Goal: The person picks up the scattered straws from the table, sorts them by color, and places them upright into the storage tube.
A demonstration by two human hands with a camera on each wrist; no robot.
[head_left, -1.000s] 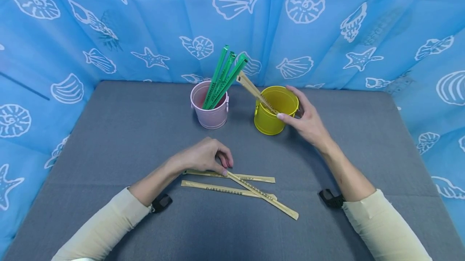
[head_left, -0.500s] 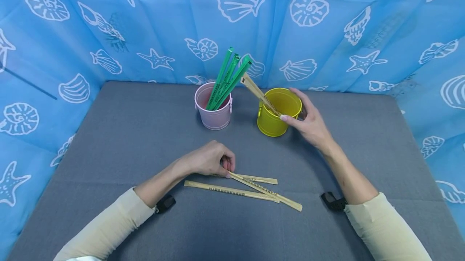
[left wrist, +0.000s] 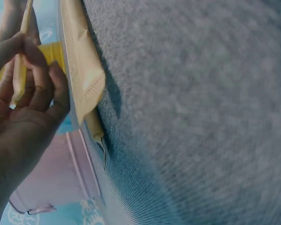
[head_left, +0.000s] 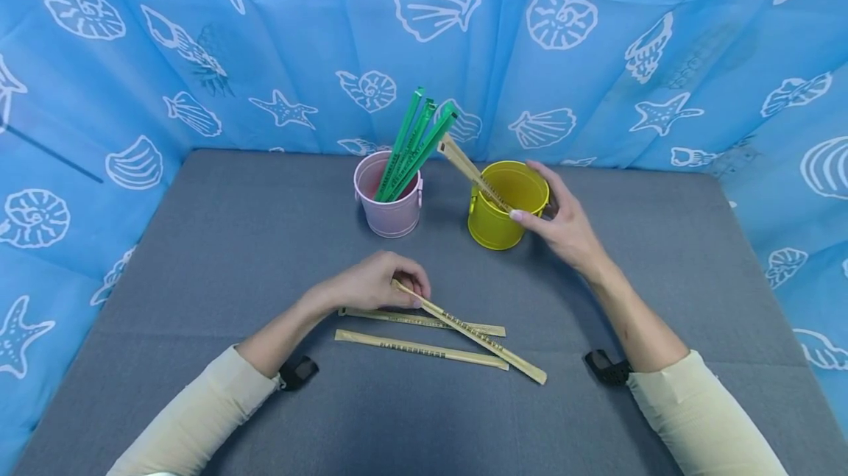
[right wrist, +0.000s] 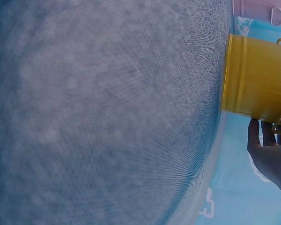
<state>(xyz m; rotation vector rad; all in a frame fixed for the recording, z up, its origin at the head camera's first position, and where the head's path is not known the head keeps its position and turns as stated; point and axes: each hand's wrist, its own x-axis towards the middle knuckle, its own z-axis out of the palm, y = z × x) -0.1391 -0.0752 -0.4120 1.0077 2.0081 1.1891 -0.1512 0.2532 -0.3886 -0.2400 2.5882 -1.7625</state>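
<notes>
My left hand (head_left: 377, 281) pinches one end of a tan paper-wrapped straw (head_left: 490, 343) between thumb and fingers. That end is raised off the table, while the straw slants down to the right across two others. In the left wrist view the pinched straw (left wrist: 19, 77) pokes out past the fingers. Beneath it lie an upper tan straw (head_left: 397, 318) and a lower tan straw (head_left: 424, 349). My right hand (head_left: 568, 229) holds the yellow bucket (head_left: 493, 232) by its right side, thumb at the front rim. Tan straw wrapping (head_left: 464, 165) leans out of this bucket to the left.
A pink bucket (head_left: 391, 220) stands left of the yellow one, with several green-wrapped straws (head_left: 414, 152) leaning in it. Grey cloth (head_left: 265, 226) covers the table. Behind hangs a blue curtain (head_left: 298, 34) with white shell prints.
The left hand has lifted slightly, raising the near end of the pinched straw and uncovering the upper straw's left end. The right hand stays at the yellow bucket.
</notes>
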